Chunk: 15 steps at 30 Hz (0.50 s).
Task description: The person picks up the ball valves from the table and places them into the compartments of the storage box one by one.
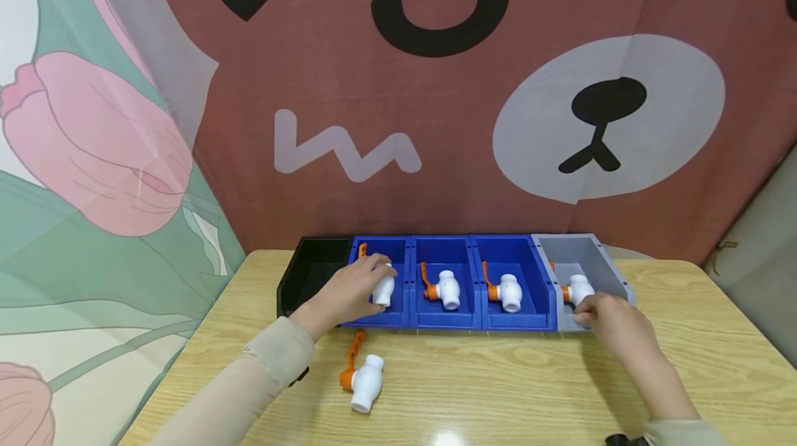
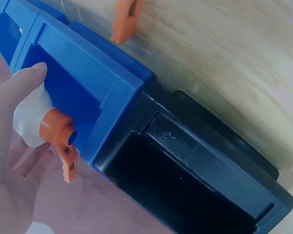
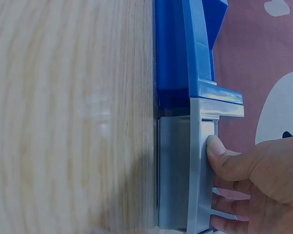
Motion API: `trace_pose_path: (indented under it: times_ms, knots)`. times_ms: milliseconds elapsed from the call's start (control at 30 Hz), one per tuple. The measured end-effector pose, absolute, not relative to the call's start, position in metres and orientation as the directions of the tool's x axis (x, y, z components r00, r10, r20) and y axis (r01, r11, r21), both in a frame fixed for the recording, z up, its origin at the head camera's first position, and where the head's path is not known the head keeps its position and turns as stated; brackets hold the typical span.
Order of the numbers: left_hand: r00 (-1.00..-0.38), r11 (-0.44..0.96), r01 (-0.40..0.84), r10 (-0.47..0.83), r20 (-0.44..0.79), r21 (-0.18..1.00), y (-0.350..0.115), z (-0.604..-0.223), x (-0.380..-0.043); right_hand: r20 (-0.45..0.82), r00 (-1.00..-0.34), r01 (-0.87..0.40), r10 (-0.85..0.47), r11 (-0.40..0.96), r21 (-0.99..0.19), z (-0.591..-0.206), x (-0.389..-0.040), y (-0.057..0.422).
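Observation:
In the leftmost blue bin (image 1: 398,252), my left hand (image 1: 355,290) grips a white ball valve (image 2: 31,119) with an orange lever (image 2: 68,163). Its thumb lies over the white body, and the other fingers curl behind it. At the grey bin (image 1: 575,249) on the right end, my right hand (image 1: 613,321) holds another white ball valve (image 1: 579,287) by its near end. The right thumb (image 3: 217,146) shows at the grey bin's front rim; that valve is largely hidden in the right wrist view.
A ball valve stands in the middle blue bin (image 1: 442,249), another in the right blue bin (image 1: 506,249). The black bin (image 1: 320,252) ends the row at left. One more ball valve (image 1: 367,384) lies on the wooden table (image 1: 486,384). A printed curtain (image 1: 436,93) hangs behind.

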<state>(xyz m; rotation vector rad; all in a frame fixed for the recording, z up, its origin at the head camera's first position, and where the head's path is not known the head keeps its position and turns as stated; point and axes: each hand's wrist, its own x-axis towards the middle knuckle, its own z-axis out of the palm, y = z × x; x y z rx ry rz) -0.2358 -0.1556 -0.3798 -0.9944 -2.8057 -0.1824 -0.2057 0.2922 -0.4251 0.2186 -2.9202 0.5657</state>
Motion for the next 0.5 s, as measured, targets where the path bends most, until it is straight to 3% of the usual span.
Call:
trace_pose_path:
  times_ms: [500]
  knots:
    - [-0.851, 0.836, 0.524, 0.520, 0.067, 0.163, -0.148, -0.389, -0.260, 0.142, -0.983, -0.160, -0.116, 0.919, -0.360, -0.424, -0.205, 0.292]
